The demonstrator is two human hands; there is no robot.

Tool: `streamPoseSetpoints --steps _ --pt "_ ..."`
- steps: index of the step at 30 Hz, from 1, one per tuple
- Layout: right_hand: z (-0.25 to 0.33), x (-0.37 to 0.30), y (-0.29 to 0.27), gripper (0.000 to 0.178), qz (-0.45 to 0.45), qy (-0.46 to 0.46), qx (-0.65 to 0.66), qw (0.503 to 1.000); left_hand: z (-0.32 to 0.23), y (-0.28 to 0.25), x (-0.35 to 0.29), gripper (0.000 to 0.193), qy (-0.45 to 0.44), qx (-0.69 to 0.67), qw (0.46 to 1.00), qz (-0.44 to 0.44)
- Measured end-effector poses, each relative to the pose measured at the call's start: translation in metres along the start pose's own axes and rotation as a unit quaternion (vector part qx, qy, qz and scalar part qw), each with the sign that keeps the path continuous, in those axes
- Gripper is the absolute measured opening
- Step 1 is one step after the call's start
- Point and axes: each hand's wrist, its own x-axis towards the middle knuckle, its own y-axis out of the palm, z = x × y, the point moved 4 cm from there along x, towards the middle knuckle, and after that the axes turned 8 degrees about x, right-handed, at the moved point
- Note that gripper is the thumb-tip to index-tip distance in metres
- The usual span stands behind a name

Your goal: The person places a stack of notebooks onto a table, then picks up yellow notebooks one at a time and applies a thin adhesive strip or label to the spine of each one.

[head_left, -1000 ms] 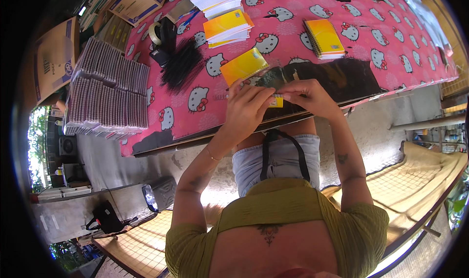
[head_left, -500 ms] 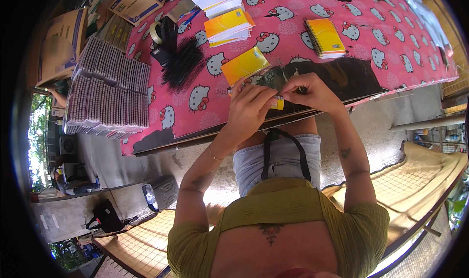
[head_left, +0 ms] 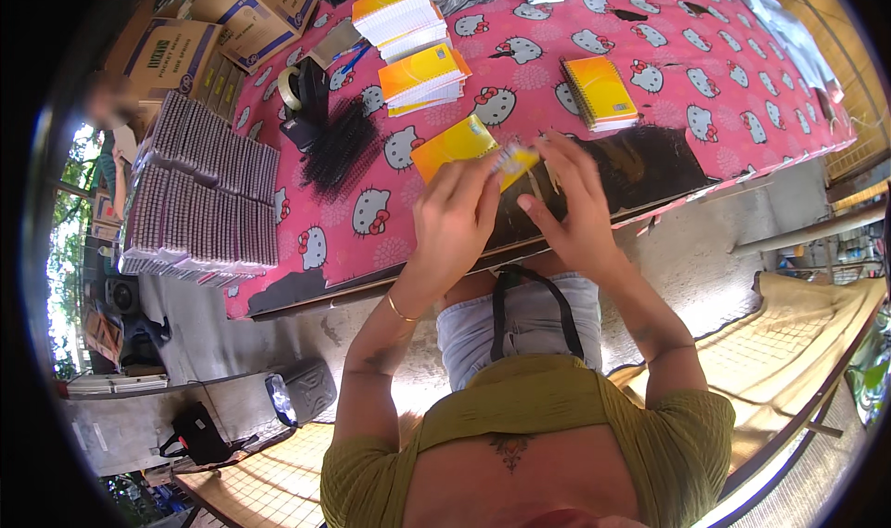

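Note:
A small yellow notebook (head_left: 519, 164), blurred by motion, stands tilted between my hands above the near table edge. My left hand (head_left: 455, 214) has its fingers closed on the notebook's left side. Beside its right side is my right hand (head_left: 577, 203), thumb and fingers apart; its fingertips come near the notebook, and I cannot tell whether they touch it. Just beyond my left fingers a yellow-orange notebook (head_left: 452, 149) lies on the pink patterned tablecloth (head_left: 371, 240). Further off are stacked yellow-covered page blocks (head_left: 419, 71) and a spiral-bound yellow notebook pile (head_left: 601, 94).
Black binding coils (head_left: 339, 148) lie left of the notebooks, near a tape dispenser (head_left: 302, 101). Tall stacks of bound notebooks (head_left: 200, 194) stand at the table's left end. Cardboard boxes (head_left: 172, 59) are behind them. The tablecloth is torn, baring a dark surface (head_left: 650, 166) near me.
My right hand has opened and drawn away from the pinch beside my left hand. The small notebook has risen and tilted in my left hand. The whole view has shifted slightly.

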Motion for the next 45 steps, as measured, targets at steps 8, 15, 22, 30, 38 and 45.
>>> streamPoseSetpoints --steps 8,15,22,30,38,45 --pt "-0.074 0.012 -0.017 0.057 -0.109 0.228 0.357 0.899 -0.016 0.006 0.028 0.016 0.014 -0.139 0.987 -0.079" --pt "-0.254 0.07 -0.066 0.057 -0.006 0.3 0.176 0.937 0.084 0.047 -0.015 0.017 -0.068 -0.08 0.994 0.026" --pt "-0.271 0.069 -0.052 0.067 0.108 0.316 -0.153 0.93 0.108 0.028 -0.058 0.018 -0.123 -0.061 0.988 0.065" --pt "-0.244 0.108 -0.007 0.077 0.193 0.17 -0.28 0.925 0.092 0.036 -0.047 0.025 -0.011 0.047 0.998 0.04" --pt "-0.249 0.108 -0.007 0.07 0.24 0.264 -0.261 0.897 0.096 0.033 -0.055 0.029 -0.026 0.042 0.997 0.062" --pt "-0.212 0.1 0.001 0.058 0.097 0.107 -0.243 0.959 0.11 0.056 -0.042 0.036 0.048 0.097 0.983 0.15"
